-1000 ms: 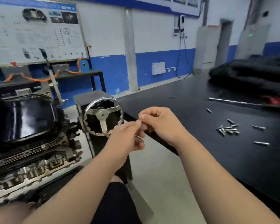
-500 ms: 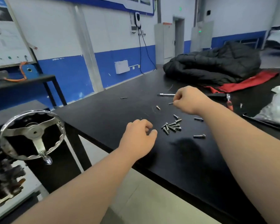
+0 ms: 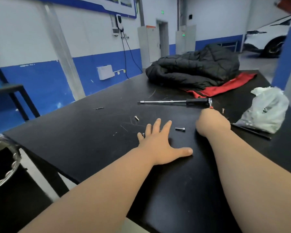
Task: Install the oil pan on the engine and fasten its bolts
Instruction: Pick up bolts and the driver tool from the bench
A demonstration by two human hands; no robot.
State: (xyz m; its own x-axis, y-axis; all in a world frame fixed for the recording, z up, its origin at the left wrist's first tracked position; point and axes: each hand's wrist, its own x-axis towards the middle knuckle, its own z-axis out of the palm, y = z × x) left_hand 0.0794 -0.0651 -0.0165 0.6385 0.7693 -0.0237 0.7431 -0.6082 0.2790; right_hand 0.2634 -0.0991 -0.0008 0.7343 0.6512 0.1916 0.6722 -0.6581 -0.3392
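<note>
A short silvery bolt (image 3: 180, 129) lies on the tabletop (image 3: 91, 137) between the flat, spread left hand (image 3: 160, 145) and the curled right hand (image 3: 212, 122), whose grip I cannot tell.

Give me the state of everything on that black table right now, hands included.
Left hand: open, flat on the black table, fingers spread.
Right hand: curled; contents hidden.
Long silver ratchet with black handle: lying flat, unheld.
Short silver bolt: on its side between the hands.
Black padded jacket: heaped on red cloth.
Clear plastic bag: crumpled.
</note>
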